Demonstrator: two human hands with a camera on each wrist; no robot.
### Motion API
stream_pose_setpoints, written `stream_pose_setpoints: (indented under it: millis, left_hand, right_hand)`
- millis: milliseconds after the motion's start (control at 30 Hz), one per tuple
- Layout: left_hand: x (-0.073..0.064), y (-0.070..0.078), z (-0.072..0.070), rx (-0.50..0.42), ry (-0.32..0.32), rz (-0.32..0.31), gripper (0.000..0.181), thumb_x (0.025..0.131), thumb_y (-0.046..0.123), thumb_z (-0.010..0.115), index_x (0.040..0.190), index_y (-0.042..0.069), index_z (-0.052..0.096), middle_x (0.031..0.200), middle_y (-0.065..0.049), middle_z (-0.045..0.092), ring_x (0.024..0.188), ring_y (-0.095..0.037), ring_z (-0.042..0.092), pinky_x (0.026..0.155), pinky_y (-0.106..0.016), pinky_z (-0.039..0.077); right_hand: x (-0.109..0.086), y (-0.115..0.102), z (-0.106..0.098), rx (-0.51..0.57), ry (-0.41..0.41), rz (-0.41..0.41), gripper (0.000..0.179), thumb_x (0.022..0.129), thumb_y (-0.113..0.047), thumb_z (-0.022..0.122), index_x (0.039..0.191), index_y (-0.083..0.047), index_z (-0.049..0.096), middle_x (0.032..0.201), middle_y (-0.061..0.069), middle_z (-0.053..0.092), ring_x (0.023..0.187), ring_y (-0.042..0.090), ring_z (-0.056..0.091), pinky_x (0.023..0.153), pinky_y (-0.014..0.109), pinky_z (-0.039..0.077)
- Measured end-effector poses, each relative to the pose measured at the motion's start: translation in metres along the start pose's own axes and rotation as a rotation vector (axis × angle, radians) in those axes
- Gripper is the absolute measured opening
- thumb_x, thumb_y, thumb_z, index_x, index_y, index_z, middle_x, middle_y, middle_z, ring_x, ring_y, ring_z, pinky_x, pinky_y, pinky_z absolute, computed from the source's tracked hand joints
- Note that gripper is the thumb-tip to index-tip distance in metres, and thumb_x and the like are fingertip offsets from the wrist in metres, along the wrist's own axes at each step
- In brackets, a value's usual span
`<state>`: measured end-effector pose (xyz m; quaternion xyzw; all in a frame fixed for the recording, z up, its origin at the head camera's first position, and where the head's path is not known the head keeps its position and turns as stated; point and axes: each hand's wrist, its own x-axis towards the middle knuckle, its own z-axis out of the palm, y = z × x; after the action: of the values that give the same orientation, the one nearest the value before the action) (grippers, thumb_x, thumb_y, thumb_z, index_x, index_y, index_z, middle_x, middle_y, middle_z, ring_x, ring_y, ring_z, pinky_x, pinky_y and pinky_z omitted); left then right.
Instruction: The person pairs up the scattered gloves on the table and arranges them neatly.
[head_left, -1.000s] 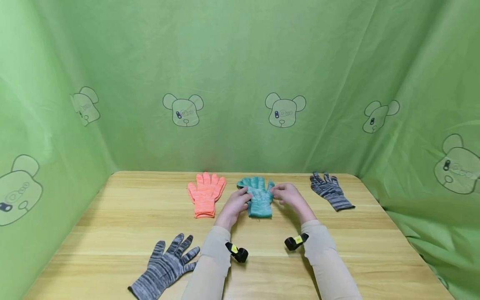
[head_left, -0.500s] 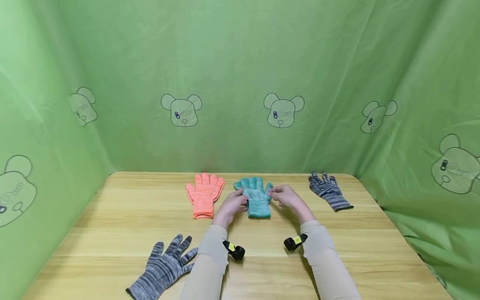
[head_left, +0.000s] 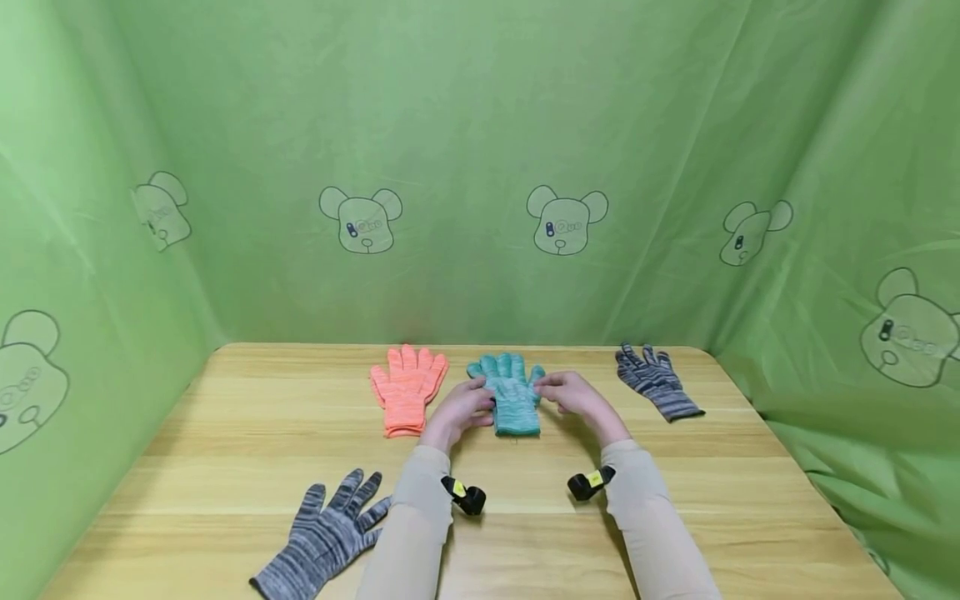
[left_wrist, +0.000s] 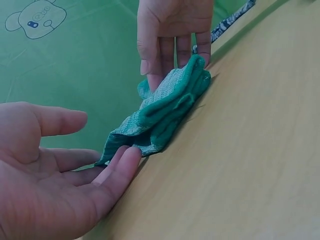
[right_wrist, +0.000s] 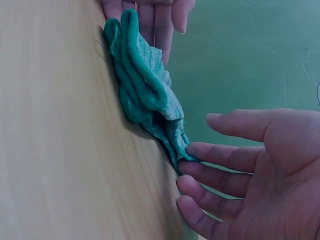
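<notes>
A green curtain [head_left: 465,108] printed with bear heads hangs behind and at both sides of a wood-grain table [head_left: 247,458]. Two pale sleeves reach over it, the left sleeve [head_left: 416,525] and the right sleeve [head_left: 652,517]. A gray striped glove [head_left: 326,533] lies at the near left, a dark striped glove [head_left: 660,383] at the far right. An orange glove [head_left: 407,387] lies near the far edge, and to its right the teal glove [head_left: 516,408] rests on the table — fingers away from the person, between the hands. The left hand [head_left: 460,411] touches its left side with extended fingers, thumb held apart. The right hand [head_left: 577,394] touches its right side likewise — thumb apart, fingers extended. Each wrist bears a small black camera [head_left: 471,499].
</notes>
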<state>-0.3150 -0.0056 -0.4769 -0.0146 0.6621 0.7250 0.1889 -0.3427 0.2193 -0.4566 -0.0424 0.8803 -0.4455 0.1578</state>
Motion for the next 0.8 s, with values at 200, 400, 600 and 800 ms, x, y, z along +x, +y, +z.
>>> stream_pose_setpoints:
  millis: [200,400,600,800]
  left_hand:
    - [-0.003,0.003,-0.003,-0.036,0.034,0.026,0.055,0.101,0.018,0.049,0.151,0.006,0.031,0.15,-0.02,0.041,0.127,-0.034,0.051,0.103,-0.043,0.05]
    - [-0.008,0.008,-0.006,-0.032,0.079,0.033,0.051,0.1,0.019,0.05,0.148,0.006,0.038,0.146,-0.02,0.045,0.123,-0.033,0.052,0.103,-0.045,0.048]
    - [-0.01,0.008,-0.005,0.025,0.041,0.01,0.045,0.101,0.017,0.049,0.144,0.003,0.044,0.133,-0.019,0.053,0.101,-0.026,0.06,0.089,-0.039,0.056]
    - [-0.013,0.008,-0.005,0.072,-0.01,-0.028,0.042,0.1,0.017,0.049,0.141,0.004,0.05,0.12,-0.019,0.059,0.085,-0.018,0.059,0.077,-0.034,0.059]
  right_hand:
    - [0.001,0.003,-0.003,0.012,-0.001,-0.001,0.042,0.099,-0.024,0.055,0.134,-0.002,0.055,0.124,0.019,0.058,0.093,0.022,0.055,0.069,0.028,0.051]
    - [0.002,0.005,-0.007,0.003,0.025,-0.021,0.041,0.098,-0.024,0.055,0.132,-0.001,0.055,0.124,0.019,0.057,0.085,0.021,0.054,0.066,0.029,0.05]
    - [0.003,0.004,-0.007,-0.005,0.048,-0.027,0.039,0.097,-0.024,0.057,0.128,0.0,0.056,0.112,0.016,0.059,0.082,0.02,0.053,0.066,0.029,0.05]
    - [0.001,0.0,-0.004,-0.014,-0.014,-0.105,0.036,0.095,-0.019,0.06,0.124,0.001,0.06,0.115,0.019,0.063,0.097,0.029,0.06,0.071,0.032,0.053]
